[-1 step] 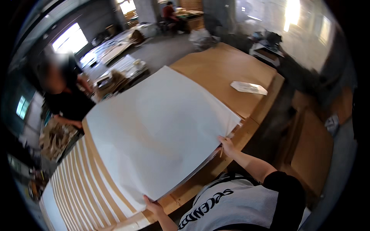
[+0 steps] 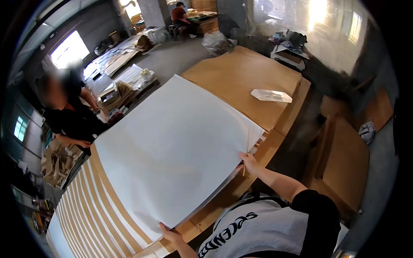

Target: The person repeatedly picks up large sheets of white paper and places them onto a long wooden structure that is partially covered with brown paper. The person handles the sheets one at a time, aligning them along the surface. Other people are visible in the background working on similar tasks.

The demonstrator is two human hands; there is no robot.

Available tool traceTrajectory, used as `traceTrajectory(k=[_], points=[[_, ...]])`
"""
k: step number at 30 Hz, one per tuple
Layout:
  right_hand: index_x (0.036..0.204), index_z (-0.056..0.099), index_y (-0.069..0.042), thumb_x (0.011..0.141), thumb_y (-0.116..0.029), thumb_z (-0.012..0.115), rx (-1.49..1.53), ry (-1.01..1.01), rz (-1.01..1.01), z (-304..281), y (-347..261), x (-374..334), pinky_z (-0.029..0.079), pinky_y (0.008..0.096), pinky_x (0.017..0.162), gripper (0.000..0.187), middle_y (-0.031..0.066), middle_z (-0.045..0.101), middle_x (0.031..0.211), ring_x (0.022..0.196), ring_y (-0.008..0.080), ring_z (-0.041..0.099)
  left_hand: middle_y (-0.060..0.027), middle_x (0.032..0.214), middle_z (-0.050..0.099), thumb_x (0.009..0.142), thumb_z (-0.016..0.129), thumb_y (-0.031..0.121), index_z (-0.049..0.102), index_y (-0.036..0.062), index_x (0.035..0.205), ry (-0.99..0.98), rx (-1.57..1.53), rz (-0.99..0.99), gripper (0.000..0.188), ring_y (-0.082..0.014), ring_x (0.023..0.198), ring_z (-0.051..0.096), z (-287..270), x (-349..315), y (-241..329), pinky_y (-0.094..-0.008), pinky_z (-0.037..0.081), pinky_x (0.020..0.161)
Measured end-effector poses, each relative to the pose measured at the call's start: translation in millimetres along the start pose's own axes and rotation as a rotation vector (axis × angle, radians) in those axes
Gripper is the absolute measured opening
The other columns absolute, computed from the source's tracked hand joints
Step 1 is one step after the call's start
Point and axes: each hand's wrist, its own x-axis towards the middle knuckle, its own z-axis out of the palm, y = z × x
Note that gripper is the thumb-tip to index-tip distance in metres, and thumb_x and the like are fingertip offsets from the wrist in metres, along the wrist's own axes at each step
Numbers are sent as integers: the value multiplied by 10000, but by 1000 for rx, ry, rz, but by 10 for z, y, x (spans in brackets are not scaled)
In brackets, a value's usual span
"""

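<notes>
White sheet (image 2: 172,146) lies between a striped layer (image 2: 103,193) at left and brown paper (image 2: 232,77) at far right, near edge gripped by left hand (image 2: 173,236) and right hand (image 2: 249,163), which also holds a stick (image 2: 244,171), and could crease if pulled unevenly

Two hands (image 2: 251,163), one thin stick (image 2: 244,171), one pale strip (image 2: 271,96), two co-workers (image 2: 77,118) (one distant)

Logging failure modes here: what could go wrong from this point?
The thin stick in the right hand overlaps the large white sheet, so it might mark it.
The left hand is at the sheet's near corner; uneven pulling between the hands could crease it.
The staggered brown and white edges lie right beside the sheet and might get dragged out of spacing.
</notes>
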Motion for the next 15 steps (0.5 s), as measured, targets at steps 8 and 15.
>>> traceTrajectory(k=[8, 15], points=[[1008, 524, 47, 861, -286, 487, -125, 97, 22, -136, 233, 25, 515, 308, 658, 366, 115, 576, 940, 794, 185, 581, -112, 1205, 444, 866, 470, 306, 384, -63, 1197, -37, 71, 55, 503, -224, 1100, 406, -131, 45, -68, -322, 290, 952], [959, 563, -44, 844, -281, 511, -289, 138, 49, -118, 247, 87, 437, 244, 536, 269, 30, 569, 875, 695, 115, 525, -98, 1102, 510, 874, 456, 244, 472, -41, 1104, 55, -37, -75, 366, -188, 1023, 473, -185, 60, -87, -311, 365, 910]])
